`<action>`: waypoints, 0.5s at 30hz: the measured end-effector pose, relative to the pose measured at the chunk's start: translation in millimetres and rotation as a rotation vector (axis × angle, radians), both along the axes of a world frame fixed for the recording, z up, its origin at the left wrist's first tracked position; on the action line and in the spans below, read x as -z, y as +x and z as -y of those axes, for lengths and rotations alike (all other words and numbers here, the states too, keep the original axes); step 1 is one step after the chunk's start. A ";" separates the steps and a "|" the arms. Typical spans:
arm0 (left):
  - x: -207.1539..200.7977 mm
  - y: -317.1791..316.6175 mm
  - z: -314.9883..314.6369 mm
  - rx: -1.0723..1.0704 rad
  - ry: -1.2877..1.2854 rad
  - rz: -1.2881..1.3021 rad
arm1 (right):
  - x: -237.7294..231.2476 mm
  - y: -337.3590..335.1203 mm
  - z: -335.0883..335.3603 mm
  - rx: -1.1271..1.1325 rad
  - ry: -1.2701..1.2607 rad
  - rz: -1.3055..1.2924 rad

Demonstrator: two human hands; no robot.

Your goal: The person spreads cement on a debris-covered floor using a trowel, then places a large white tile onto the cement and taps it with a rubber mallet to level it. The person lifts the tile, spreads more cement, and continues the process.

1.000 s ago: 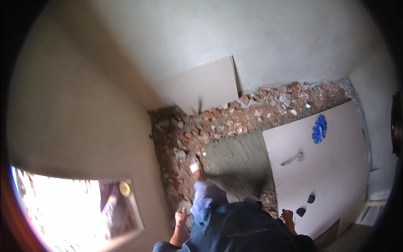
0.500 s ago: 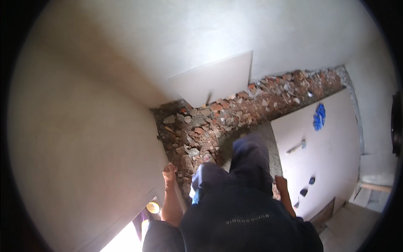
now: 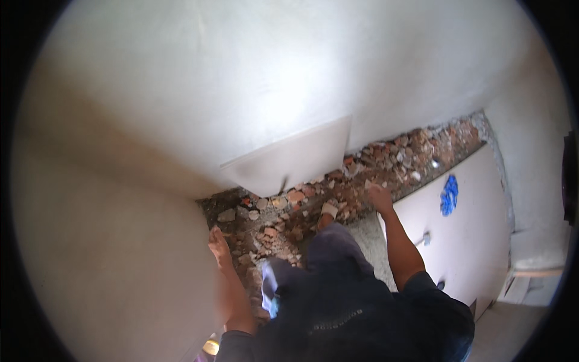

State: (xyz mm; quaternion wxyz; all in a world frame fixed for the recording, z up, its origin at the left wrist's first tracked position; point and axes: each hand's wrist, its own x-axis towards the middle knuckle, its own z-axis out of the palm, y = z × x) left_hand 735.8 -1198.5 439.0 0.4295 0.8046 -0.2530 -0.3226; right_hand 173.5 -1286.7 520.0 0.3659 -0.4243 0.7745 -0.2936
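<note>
My left hand [image 3: 219, 247] is beside the left wall [image 3: 120, 265], close to its surface; whether it touches cannot be told. Its fingers look loosely stretched, and nothing shows in them. Forward over the strip of broken rubble [image 3: 274, 238] hangs my right hand [image 3: 380, 198], on a bent arm. Its fingers are small and blurred, so I cannot make out their pose; pale and reddish fragments lie behind them. One foot [image 3: 328, 210] in light footwear is planted on the rubble between my hands.
A pale flat panel [image 3: 295, 158] leans on the far wall, a dark handle-like stick [image 3: 283, 183] before it. On the right, a large pale board [image 3: 476, 223] carries a crumpled blue item [image 3: 449, 195], a hammer-like tool [image 3: 426, 238] and a small dark object [image 3: 441, 285].
My right hand has swung forward and up from beside the board to above the rubble. My left hand has moved slightly left along the wall. A foot has stepped forward and the view has shifted.
</note>
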 end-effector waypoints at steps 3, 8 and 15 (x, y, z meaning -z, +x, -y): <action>24.4 -10.4 95.5 -0.028 -0.126 0.089 | 18.4 9.9 127.3 -0.048 -0.060 -0.178; 73.7 -12.2 201.1 -0.114 -0.103 -0.021 | 72.3 8.9 263.5 -0.072 -0.106 -0.374; 95.4 -23.8 250.8 -0.254 -0.102 -0.266 | 118.7 11.9 297.8 0.077 -0.216 -0.269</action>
